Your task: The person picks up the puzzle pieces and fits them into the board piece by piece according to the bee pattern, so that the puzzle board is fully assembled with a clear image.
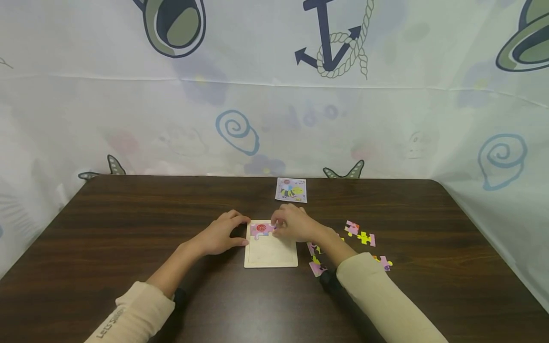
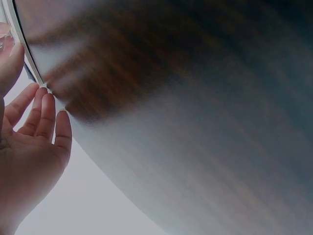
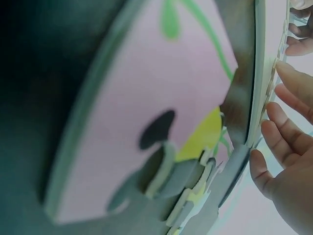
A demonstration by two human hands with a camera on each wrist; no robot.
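A square wooden puzzle tray (image 1: 271,255) lies on the dark table, with pink puzzle pieces (image 1: 259,229) bearing a red round shape along its top edge. My left hand (image 1: 223,234) touches the tray's left side, thumb and fingers spread along it. In the left wrist view, the fingers (image 2: 46,115) of that hand are nearly straight against the edge. Over the tray's upper right part, my right hand (image 1: 296,224) pinches a puzzle piece with curled fingers; the hand mostly hides this piece. The right wrist view shows the right hand's fingers (image 3: 288,127) beside the tray's rim (image 3: 259,73).
Loose puzzle pieces lie right of the tray: a pink one (image 1: 352,227), a yellow one (image 1: 365,238), and others (image 1: 317,268) partly under the right forearm. A picture card (image 1: 291,190) with a bee lies behind the tray. A printed cloth (image 1: 274,128) hangs beyond the table.
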